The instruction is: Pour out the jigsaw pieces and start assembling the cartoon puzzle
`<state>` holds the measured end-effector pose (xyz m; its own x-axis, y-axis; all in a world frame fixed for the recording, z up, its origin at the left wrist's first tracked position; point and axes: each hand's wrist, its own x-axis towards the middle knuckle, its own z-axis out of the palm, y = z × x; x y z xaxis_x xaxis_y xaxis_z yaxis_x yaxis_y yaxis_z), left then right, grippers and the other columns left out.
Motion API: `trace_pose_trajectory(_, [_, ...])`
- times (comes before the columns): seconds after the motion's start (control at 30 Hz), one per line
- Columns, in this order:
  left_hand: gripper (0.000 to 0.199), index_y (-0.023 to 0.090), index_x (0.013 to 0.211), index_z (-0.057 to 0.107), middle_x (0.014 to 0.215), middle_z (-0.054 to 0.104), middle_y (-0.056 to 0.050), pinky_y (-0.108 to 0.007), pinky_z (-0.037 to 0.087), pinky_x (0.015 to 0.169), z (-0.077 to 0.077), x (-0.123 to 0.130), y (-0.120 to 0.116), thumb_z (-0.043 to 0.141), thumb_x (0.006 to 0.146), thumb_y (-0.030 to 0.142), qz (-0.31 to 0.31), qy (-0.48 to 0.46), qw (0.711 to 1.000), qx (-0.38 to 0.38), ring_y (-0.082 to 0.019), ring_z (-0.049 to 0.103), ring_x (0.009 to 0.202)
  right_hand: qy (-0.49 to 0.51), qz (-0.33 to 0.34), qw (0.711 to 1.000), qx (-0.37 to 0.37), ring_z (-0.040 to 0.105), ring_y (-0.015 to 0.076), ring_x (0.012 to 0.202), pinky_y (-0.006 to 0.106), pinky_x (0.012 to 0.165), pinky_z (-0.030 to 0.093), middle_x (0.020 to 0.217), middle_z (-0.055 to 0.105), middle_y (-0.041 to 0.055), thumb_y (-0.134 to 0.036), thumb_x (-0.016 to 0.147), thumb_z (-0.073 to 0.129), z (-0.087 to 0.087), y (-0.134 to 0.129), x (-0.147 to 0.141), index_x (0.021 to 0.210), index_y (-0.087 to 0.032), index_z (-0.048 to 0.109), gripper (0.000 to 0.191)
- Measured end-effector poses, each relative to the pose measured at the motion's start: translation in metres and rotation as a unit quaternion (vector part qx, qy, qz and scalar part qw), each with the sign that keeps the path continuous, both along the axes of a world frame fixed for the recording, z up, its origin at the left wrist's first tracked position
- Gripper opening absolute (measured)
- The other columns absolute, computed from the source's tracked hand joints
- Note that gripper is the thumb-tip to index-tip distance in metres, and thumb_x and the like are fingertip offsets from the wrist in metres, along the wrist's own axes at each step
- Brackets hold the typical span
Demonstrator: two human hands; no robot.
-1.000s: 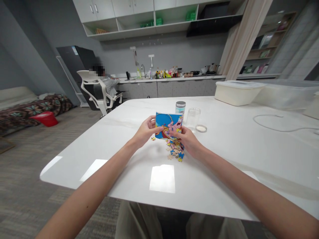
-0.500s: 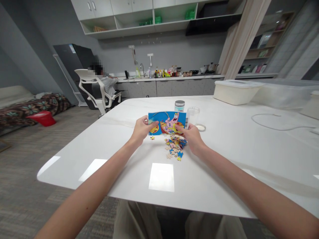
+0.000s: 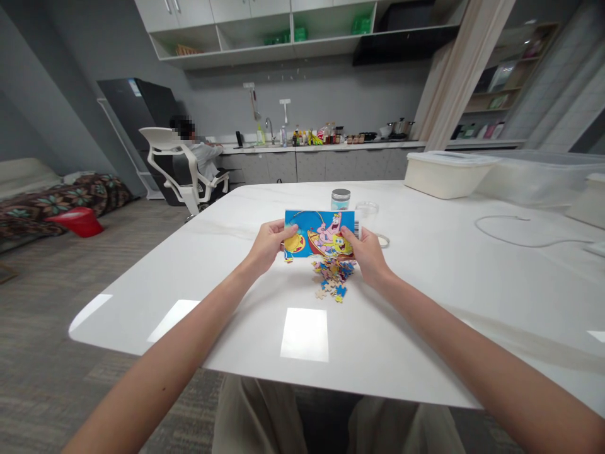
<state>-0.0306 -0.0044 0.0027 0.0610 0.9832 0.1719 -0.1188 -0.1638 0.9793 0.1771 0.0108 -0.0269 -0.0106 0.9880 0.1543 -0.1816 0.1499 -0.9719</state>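
Observation:
A blue picture card (image 3: pixel 309 232) with cartoon figures in a boat and a barcode strip at its right end is held up over the table. My left hand (image 3: pixel 268 243) pinches its left end, thumb on the printed face. At the right end my right hand (image 3: pixel 370 255) grips it the same way, thumb in front. Just below the card lies a heap of loose jigsaw pieces (image 3: pixel 334 277), some blue and pink, some plain wood side up. One edge of the heap is hidden by the card.
Behind the card stand a jar with a silver lid (image 3: pixel 340 199) and a clear jar (image 3: pixel 367 211), partly covered. A round lid (image 3: pixel 383 241) lies by my right hand. Lidded cream box (image 3: pixel 449 173) and cable (image 3: pixel 529 241) are at right. A person (image 3: pixel 203 157) sits far left.
The card has shifted slightly right and tilted a little. My right thumb has slid toward the card's upper right, showing more of the yellow figure.

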Motion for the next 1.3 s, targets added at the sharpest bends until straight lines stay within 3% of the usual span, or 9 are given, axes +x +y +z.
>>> trace_pose_trajectory(0.17, [0.039, 0.013, 0.082, 0.069, 0.08, 0.073, -0.008, -0.026, 0.055, 0.057, 0.004, -0.002, -0.003, 0.083, 0.057, 0.04, -0.031, 0.001, 0.999, -0.04, -0.021, 0.07, 0.071, -0.002, 0.025, 0.999, 0.024, 0.071, 0.025, 0.074, 0.033, 0.049, 0.058, 0.086, 0.074, 0.0045, -0.062, 0.067, 0.07, 0.001, -0.002, 0.001, 0.085, -0.021, 0.06, 0.046])
trace_pose_trajectory(0.3, [0.043, 0.013, 0.085, 0.071, 0.082, 0.074, -0.009, -0.027, 0.054, 0.058, -0.004, -0.002, 0.001, 0.083, 0.059, 0.045, -0.044, 0.025, 0.996, -0.077, -0.021, 0.07, 0.071, 0.008, 0.053, 0.998, 0.026, 0.071, 0.0255, 0.078, 0.035, 0.052, 0.059, 0.09, 0.074, 0.004, -0.064, 0.067, 0.069, -0.001, -0.003, -0.004, 0.091, -0.023, 0.06, 0.049])
trace_pose_trajectory(0.43, [0.05, 0.014, 0.085, 0.072, 0.082, 0.074, -0.009, -0.029, 0.054, 0.057, -0.011, -0.001, 0.002, 0.085, 0.055, 0.052, -0.043, 0.035, 0.997, -0.058, -0.021, 0.069, 0.067, -0.003, 0.039, 0.999, 0.011, 0.07, 0.0257, 0.078, 0.035, 0.051, 0.058, 0.087, 0.074, 0.0036, -0.062, 0.067, 0.069, -0.003, -0.001, -0.004, 0.088, -0.023, 0.061, 0.046])
trace_pose_trajectory(0.6, [0.054, 0.014, 0.085, 0.073, 0.081, 0.075, -0.009, -0.031, 0.056, 0.065, -0.009, 0.0, 0.0, 0.087, 0.051, 0.053, -0.052, 0.024, 0.997, -0.047, -0.023, 0.07, 0.073, -0.004, 0.027, 0.999, 0.035, 0.07, 0.0256, 0.08, 0.037, 0.069, 0.057, 0.079, 0.073, 0.0045, -0.056, 0.066, 0.072, 0.0, 0.0, 0.002, 0.081, -0.019, 0.064, 0.041])
trace_pose_trajectory(0.73, [0.053, 0.014, 0.083, 0.074, 0.082, 0.075, -0.01, -0.032, 0.057, 0.066, -0.004, 0.0, -0.002, 0.088, 0.049, 0.052, -0.05, 0.024, 0.997, -0.063, -0.025, 0.071, 0.074, -0.011, 0.014, 0.997, 0.073, 0.069, 0.0252, 0.088, 0.036, 0.076, 0.055, 0.089, 0.074, 0.0049, -0.056, 0.067, 0.071, 0.003, -0.003, 0.001, 0.088, -0.02, 0.063, 0.042])
trace_pose_trajectory(0.87, [0.049, 0.015, 0.089, 0.073, 0.084, 0.075, -0.009, -0.033, 0.058, 0.068, -0.001, 0.003, -0.006, 0.089, 0.051, 0.043, -0.058, 0.016, 0.996, -0.072, -0.027, 0.071, 0.079, -0.053, -0.004, 0.996, 0.07, 0.068, 0.0234, 0.083, 0.033, 0.069, 0.056, 0.088, 0.072, 0.0055, -0.06, 0.073, 0.065, -0.002, -0.003, -0.003, 0.086, -0.02, 0.061, 0.043])
trace_pose_trajectory(0.97, [0.051, 0.016, 0.094, 0.072, 0.091, 0.075, -0.009, -0.033, 0.058, 0.073, -0.004, 0.005, -0.006, 0.09, 0.051, 0.038, -0.06, 0.02, 0.997, -0.054, -0.026, 0.071, 0.083, -0.083, -0.022, 0.993, 0.078, 0.065, 0.0191, 0.067, 0.028, 0.053, 0.053, 0.083, 0.07, 0.0032, -0.06, 0.077, 0.061, -0.006, -0.003, -0.004, 0.087, -0.021, 0.059, 0.039])
trace_pose_trajectory(1.17, [0.056, 0.015, 0.095, 0.072, 0.1, 0.075, -0.011, -0.034, 0.057, 0.078, -0.009, 0.005, -0.003, 0.087, 0.053, 0.048, -0.037, 0.062, 0.996, -0.05, -0.026, 0.07, 0.092, -0.107, -0.045, 0.99, 0.084, 0.054, 0.0129, 0.047, 0.022, 0.03, 0.038, 0.075, 0.065, 0.0015, -0.058, 0.082, 0.057, -0.008, -0.003, -0.004, 0.09, -0.02, 0.058, 0.04])
trace_pose_trajectory(1.3, [0.049, 0.015, 0.1, 0.072, 0.106, 0.073, -0.013, -0.032, 0.058, 0.07, -0.003, 0.0, -0.006, 0.083, 0.064, 0.045, -0.113, 0.124, 0.98, -0.103, -0.025, 0.071, 0.088, -0.06, -0.063, 0.993, 0.075, 0.057, 0.0129, 0.05, 0.02, 0.031, 0.04, 0.079, 0.067, 0.0025, -0.057, 0.08, 0.06, -0.004, -0.002, -0.001, 0.093, -0.019, 0.058, 0.04])
